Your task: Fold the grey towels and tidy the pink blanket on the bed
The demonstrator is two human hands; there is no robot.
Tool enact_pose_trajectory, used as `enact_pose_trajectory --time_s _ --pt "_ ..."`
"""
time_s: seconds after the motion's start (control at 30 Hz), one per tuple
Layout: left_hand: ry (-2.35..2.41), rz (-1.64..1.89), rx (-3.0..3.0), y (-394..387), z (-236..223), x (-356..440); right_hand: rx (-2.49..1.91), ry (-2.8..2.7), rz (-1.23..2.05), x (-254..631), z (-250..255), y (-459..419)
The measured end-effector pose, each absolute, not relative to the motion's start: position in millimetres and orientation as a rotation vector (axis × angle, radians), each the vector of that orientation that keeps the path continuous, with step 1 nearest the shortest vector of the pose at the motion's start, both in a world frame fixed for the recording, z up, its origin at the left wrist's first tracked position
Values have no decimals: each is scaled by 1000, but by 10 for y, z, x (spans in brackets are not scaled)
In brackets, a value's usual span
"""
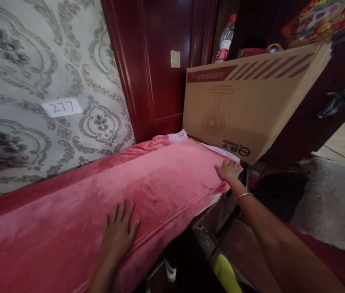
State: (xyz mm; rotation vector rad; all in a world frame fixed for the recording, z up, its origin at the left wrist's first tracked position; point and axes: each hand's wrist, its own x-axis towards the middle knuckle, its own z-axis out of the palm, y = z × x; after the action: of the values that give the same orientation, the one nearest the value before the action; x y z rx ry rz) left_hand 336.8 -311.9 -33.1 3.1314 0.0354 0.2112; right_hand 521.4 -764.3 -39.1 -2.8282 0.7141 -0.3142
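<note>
A long pink plush blanket lies spread over a narrow bed or bench along the wall, with its fold running near the front edge. My left hand rests flat on the blanket's near side, fingers spread. At the right end, my right hand, with a bracelet on the wrist, lies on the blanket's corner, fingers stretched out. A striped underside peeks out beyond the far right edge. Behind, the blanket bunches up against the wall.
A large cardboard box stands past the blanket's right end, with a plastic bottle on top. Patterned wallpaper bears a paper label marked 277. A dark red door panel is behind. A grey fluffy cover lies at right.
</note>
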Motion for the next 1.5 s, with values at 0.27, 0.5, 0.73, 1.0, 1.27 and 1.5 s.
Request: enact_pose_trajectory --time_s 0.27,0.5,0.73,1.0,1.27,1.5 --pt "21 252 3084 -3133 -321 3336 -3027 66 -168 5039 -252 -6786" --pt "-8 267 3033 -3135 -317 3300 -3108 24 -187 4946 -526 -6789" --pt "-58 227 2982 -3132 -286 3274 -3119 13 -152 4943 -469 -6788" --pt "-174 233 2909 -3229 -222 3197 -3039 -208 -97 4770 -117 -6297" --pt "40 452 2896 -2774 27 2933 -2607 -1104 -49 4101 83 -4674" --pt "779 137 3086 -2287 -23 2580 -2354 -1440 26 3689 -143 -3722"
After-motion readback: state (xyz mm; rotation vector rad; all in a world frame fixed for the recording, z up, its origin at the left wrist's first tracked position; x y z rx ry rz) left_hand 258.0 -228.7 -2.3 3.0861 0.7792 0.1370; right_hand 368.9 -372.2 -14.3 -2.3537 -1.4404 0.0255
